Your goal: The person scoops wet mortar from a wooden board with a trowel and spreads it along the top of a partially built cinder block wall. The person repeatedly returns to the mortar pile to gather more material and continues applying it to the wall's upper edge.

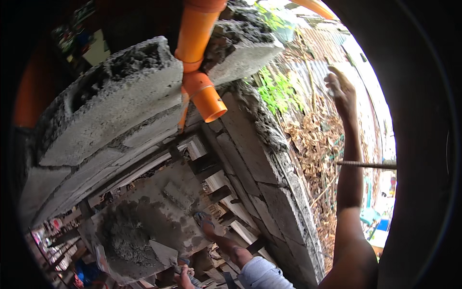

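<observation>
My right hand (340,89) is stretched far out past the outer side of a grey concrete block wall (260,159). Its fingers are loose and it holds nothing. Low in the view, my left hand (185,277) grips the handle of a trowel (162,253). The trowel's blade lies at the edge of a pile of wet grey mortar (126,237) on a flat board (168,197). My foot in a sandal (204,220) rests on wooden planks beside that board. My knee in grey shorts (262,272) shows at the bottom.
An orange plastic pipe (198,58) runs down through the top blocks (115,101) and ends in an open mouth. A thin steel rod (366,164) crosses my right forearm. Dry leaves and green plants (308,135) lie beyond the wall. Wooden scaffold planks (226,192) sit below.
</observation>
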Motion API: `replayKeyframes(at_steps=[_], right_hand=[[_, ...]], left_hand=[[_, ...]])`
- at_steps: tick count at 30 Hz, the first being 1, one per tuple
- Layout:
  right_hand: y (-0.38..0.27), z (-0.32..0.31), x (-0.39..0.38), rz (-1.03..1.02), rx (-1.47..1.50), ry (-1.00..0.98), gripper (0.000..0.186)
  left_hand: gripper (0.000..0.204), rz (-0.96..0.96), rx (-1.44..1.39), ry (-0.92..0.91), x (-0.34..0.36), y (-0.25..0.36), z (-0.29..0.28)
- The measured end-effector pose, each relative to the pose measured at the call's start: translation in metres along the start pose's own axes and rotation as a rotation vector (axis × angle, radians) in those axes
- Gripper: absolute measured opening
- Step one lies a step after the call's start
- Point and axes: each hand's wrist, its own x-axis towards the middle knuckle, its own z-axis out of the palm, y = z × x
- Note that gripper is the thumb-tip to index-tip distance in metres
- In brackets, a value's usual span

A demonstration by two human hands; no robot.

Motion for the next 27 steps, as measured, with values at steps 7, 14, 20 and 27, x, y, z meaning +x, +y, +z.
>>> replayKeyframes(at_steps=[7,14,20,27], right_hand=[[0.010,-0.055,-0.247,0.154,-0.277,0.567,0.026],[-0.076,0.108,-0.489,0.583,-0.055,-1.017,0.032],[-0.098,0.223,-0.555,0.531,0.940,-1.359,0.068],[-0.218,0.333,-0.605,0.701,0.689,-1.321,0.032]], left_hand=[[0.057,0.183,0.022,-0.066,-0.004,-0.033,0.062],[0.052,0.120,0.196,0.070,-0.046,-0.034,0.098],[0.034,0.598,-0.129,-0.137,-0.059,-0.034,0.106],[0.041,0.572,-0.514,-0.002,-0.002,0.020,0.013]])
